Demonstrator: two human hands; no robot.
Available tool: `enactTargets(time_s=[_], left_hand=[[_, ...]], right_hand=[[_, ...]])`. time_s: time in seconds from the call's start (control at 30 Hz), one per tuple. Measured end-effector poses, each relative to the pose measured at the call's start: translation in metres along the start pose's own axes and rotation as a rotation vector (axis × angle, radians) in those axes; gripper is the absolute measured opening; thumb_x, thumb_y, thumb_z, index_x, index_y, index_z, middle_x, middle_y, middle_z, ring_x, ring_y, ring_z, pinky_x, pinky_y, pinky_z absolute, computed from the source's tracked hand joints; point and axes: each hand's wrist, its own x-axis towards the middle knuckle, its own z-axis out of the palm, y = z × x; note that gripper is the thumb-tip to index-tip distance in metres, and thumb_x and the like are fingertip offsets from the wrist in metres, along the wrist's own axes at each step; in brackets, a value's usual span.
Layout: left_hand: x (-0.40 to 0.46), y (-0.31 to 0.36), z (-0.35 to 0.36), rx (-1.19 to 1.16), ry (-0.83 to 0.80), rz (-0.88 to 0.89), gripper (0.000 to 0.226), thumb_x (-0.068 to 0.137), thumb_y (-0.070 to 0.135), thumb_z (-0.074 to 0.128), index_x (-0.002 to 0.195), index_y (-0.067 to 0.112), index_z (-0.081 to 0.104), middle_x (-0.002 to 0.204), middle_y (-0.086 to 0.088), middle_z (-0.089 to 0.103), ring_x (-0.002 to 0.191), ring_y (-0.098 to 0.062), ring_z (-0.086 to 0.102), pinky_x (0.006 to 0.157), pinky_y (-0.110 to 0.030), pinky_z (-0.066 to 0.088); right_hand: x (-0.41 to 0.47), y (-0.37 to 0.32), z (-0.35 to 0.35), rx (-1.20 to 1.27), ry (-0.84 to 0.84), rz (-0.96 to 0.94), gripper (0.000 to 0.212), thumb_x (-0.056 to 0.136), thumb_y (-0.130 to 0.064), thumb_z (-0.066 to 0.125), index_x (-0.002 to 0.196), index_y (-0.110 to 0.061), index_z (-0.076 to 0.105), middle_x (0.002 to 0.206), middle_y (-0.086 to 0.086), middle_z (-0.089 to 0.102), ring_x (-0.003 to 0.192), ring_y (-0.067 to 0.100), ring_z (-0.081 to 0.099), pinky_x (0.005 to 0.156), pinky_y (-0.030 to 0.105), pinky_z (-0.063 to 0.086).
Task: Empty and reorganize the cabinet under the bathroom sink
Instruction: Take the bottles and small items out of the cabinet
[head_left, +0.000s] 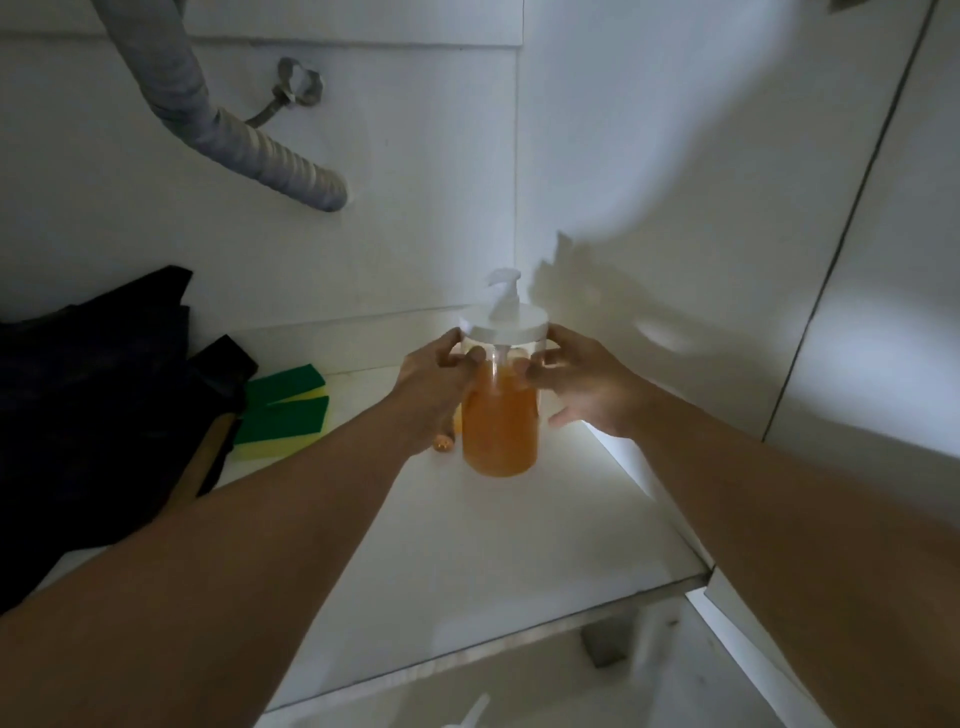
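A clear pump dispenser filled with orange liquid, with a white lid and pump head, stands upright on the white cabinet floor inside the cabinet. My left hand grips its upper left side just under the lid. My right hand holds the upper right side, fingers curled round the glass. Both forearms reach in from the bottom of the view.
Two green-and-yellow sponges lie to the left of the dispenser. A dark bag or cloth fills the left side. A grey corrugated drain hose and a valve sit on the back wall. The cabinet's right wall is close.
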Motion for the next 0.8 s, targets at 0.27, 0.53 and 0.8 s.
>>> enactTargets(time_s=[0.27,0.53,0.8], left_hand=[[-0.051,0.019,0.010,-0.024,-0.117,-0.030,0.051,0.095,0.021,0.060,0.143,0.029,0.046,0.124,-0.005,0.064,0.115,-0.027,0.060,0.101,-0.053,0.046],[-0.129,0.052,0.022,0.064,-0.187,0.016,0.072,0.079,0.005,0.076,0.142,0.022,0.048,0.121,-0.005,0.064,0.109,-0.027,0.063,0.091,-0.047,0.055],[-0.198,0.041,0.040,-0.021,-0.300,-0.003,0.072,0.063,0.006,0.085,0.130,0.011,0.060,0.108,-0.011,0.070,0.098,-0.027,0.069,0.080,-0.042,0.060]], right_hand=[[-0.063,-0.022,-0.006,-0.028,0.127,0.058,0.046,0.085,-0.024,0.076,0.127,-0.026,0.058,0.120,0.012,0.058,0.113,0.023,0.061,0.071,0.056,0.060],[-0.160,-0.068,-0.008,-0.125,0.137,0.122,0.059,0.087,-0.019,0.073,0.139,-0.016,0.046,0.123,0.010,0.058,0.113,0.031,0.060,0.080,0.055,0.058],[-0.248,-0.078,-0.020,-0.251,0.149,0.178,0.051,0.082,-0.011,0.077,0.128,-0.011,0.055,0.107,0.012,0.066,0.083,0.022,0.072,0.064,0.037,0.062]])
